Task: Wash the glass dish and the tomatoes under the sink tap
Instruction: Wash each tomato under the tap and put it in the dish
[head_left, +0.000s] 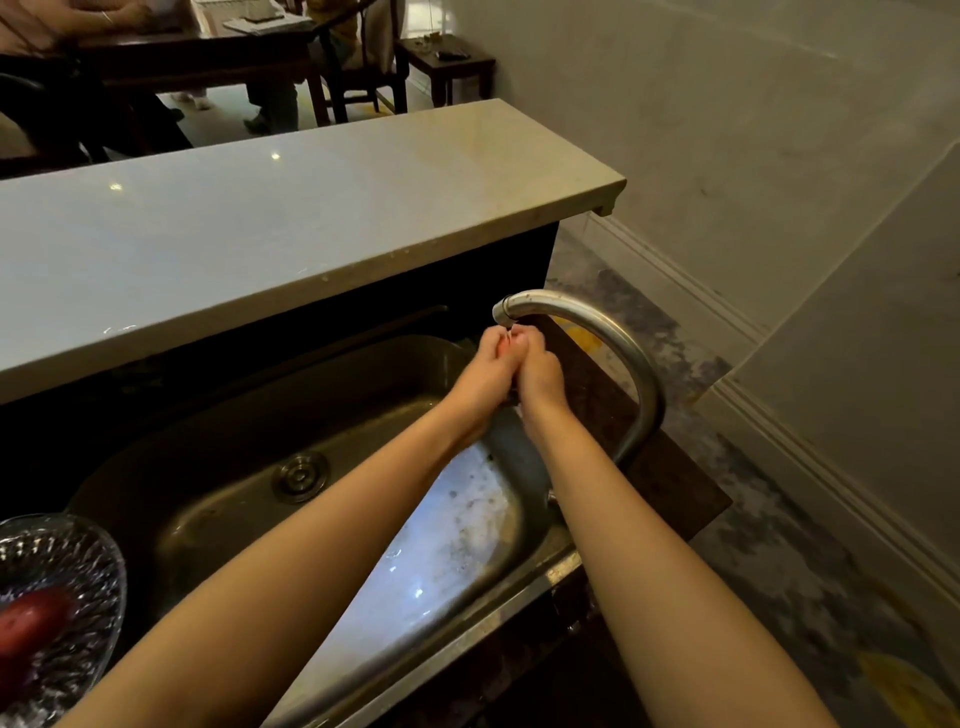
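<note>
Both hands meet right under the spout of the curved steel tap (597, 332), over the far right end of the sink (260, 415). My left hand (485, 376) and my right hand (540, 371) are cupped together around a small red tomato (506, 345), of which only a sliver shows between the fingers. A thin trickle of water falls from the spout onto them. The glass dish (93, 561) sits at the sink's near left corner, with another red tomato (31, 621) lying in it.
A pale stone counter (260, 218) rises just behind the sink. The sink drain (300, 475) lies mid-basin. Beyond the counter stand a dark wooden table (208, 57) and chairs, with people seated. Tiled floor lies to the right.
</note>
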